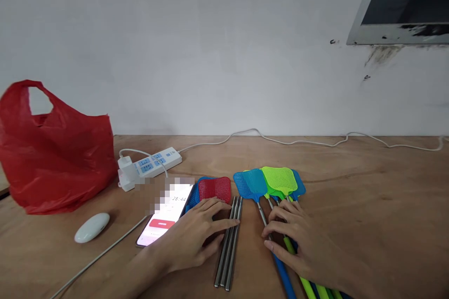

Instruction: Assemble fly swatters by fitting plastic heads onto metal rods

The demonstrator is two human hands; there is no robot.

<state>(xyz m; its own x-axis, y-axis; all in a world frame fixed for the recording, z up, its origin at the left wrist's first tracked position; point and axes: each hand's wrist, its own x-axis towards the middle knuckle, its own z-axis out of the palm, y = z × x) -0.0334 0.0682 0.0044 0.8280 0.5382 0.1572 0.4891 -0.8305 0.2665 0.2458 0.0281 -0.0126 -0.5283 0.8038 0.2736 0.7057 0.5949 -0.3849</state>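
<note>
My left hand lies flat on the wooden table, fingers stretched out, its fingertips touching a bundle of metal rods. Just beyond it lie a red swatter head and a blue one partly under it. My right hand rests with fingers spread on the handles of several fly swatters. Their blue head and green head fan out ahead of it. A blue handle and green handles run toward me under the hand.
A phone with a lit screen lies left of my left hand, a cable trailing from it. A white oval object, a power strip and a red plastic bag sit further left. A white wall stands behind the table.
</note>
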